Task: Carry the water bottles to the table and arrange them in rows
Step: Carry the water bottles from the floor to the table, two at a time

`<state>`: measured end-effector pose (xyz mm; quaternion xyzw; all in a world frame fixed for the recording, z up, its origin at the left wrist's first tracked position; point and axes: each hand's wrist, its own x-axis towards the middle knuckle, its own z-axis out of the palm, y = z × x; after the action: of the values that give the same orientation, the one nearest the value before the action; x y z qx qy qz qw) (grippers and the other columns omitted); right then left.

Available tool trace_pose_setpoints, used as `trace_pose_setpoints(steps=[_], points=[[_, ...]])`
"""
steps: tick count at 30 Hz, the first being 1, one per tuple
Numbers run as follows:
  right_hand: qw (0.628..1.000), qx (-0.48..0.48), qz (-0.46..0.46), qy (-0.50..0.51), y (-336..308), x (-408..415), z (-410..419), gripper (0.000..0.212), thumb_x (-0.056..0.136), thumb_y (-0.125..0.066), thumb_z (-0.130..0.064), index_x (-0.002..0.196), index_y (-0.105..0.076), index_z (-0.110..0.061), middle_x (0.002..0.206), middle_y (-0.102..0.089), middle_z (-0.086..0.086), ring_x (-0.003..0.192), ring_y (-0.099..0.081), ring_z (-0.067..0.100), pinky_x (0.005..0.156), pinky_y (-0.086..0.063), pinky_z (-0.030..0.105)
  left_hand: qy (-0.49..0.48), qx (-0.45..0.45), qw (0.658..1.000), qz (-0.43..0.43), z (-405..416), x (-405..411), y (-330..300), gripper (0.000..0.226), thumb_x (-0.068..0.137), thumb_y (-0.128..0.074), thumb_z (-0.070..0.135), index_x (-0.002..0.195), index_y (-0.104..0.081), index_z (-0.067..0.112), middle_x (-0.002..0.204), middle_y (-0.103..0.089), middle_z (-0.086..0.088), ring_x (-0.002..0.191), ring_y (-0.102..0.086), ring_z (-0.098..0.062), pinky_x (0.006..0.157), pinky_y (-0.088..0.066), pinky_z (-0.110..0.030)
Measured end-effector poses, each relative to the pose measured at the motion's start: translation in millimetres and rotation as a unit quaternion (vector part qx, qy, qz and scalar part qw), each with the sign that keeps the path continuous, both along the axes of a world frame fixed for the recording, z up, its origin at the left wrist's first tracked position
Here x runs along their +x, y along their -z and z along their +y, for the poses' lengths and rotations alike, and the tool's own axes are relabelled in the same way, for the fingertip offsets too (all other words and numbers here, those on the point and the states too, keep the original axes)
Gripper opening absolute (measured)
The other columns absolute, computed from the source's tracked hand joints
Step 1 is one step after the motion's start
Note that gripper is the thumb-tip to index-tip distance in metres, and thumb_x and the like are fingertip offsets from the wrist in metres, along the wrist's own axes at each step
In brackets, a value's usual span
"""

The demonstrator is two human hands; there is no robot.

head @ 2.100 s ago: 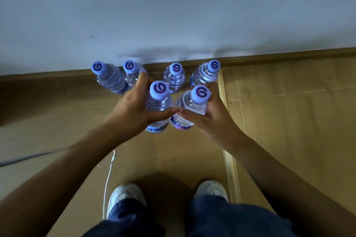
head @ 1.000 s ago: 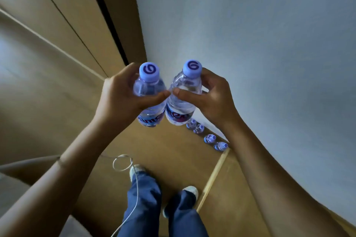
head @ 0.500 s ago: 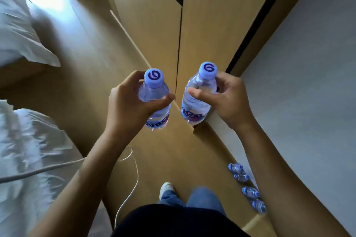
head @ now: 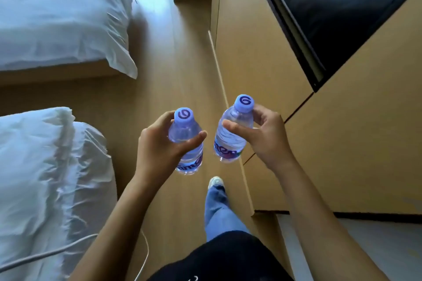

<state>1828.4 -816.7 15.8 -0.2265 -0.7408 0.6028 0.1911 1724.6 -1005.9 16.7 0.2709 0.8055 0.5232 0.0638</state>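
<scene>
Now left hand (head: 157, 146) grips left bottle (head: 186, 143); right hand (head: 265, 137) grips right bottle (head: 230, 141), apart.

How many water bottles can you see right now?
2. One bottle is gripped in the left hand, the other bottle in the right hand, both carried upright above the floor. Any others are out of view.

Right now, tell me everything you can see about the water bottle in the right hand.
The small clear plastic water bottle in the right hand has a pale blue screw cap printed with a dark purple swirl, and a label band near its base with purple lettering, partly legible. It looks sealed and full. It is held in the air above the wooden floor, tilted, cap leaning right. Thumb and fingers curl round its upper body; nothing else touches it.
</scene>
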Motion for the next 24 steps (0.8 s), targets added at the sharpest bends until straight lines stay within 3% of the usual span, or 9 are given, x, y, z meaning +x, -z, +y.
trace_pose_setpoints(steps=[4, 11, 19, 24], points=[[0.999, 0.013, -0.003, -0.052, -10, -80, 52, 0.036, 0.07, -0.087, -0.033, 0.1, -0.073, -0.018, 0.091, -0.077, -0.007, 0.088, -0.072, 0.012, 0.085, -0.058, 0.038, -0.048, 0.028, 0.998, 0.01, 47, -62, -5, 0.037, 0.07, -0.081, 0.048, 0.096, -0.065, 0.026, 0.086, -0.07, 0.018, 0.077, -0.067, -0.005, 0.069, -0.05, -0.016], [0.994, 0.008, -0.008, -0.108, -17, -202, 125, 0.037, 0.072, -0.088, -0.029, 0.104, -0.072, -0.019, 0.093, -0.076, -0.008, 0.09, -0.072, 0.014, 0.088, -0.057, 0.043, -0.101, 0.045, 0.994, 0.004, 115, -160, -13, 0.043, 0.07, -0.082, 0.049, 0.101, -0.066, 0.024, 0.089, -0.071, 0.015, 0.08, -0.069, -0.012, 0.07, -0.055, -0.023], [0.991, 0.002, -0.022, -0.13, 1, -342, 188, 0.038, 0.072, -0.088, -0.027, 0.105, -0.072, -0.018, 0.094, -0.076, -0.009, 0.089, -0.072, 0.01, 0.085, -0.058, 0.037, -0.124, 0.042, 0.991, -0.02, 182, -300, 1, 0.04, 0.068, -0.084, 0.047, 0.097, -0.067, 0.025, 0.087, -0.073, 0.009, 0.078, -0.07, -0.014, 0.071, -0.058, -0.041], [0.991, 0.018, -0.033, -0.125, 7, -455, 226, 0.04, 0.071, -0.088, -0.029, 0.107, -0.072, -0.021, 0.094, -0.076, -0.011, 0.088, -0.072, 0.009, 0.084, -0.059, 0.035, -0.116, 0.041, 0.992, -0.021, 227, -420, 7, 0.041, 0.067, -0.084, 0.047, 0.097, -0.066, 0.026, 0.086, -0.073, 0.012, 0.077, -0.069, -0.009, 0.071, -0.057, -0.033]])
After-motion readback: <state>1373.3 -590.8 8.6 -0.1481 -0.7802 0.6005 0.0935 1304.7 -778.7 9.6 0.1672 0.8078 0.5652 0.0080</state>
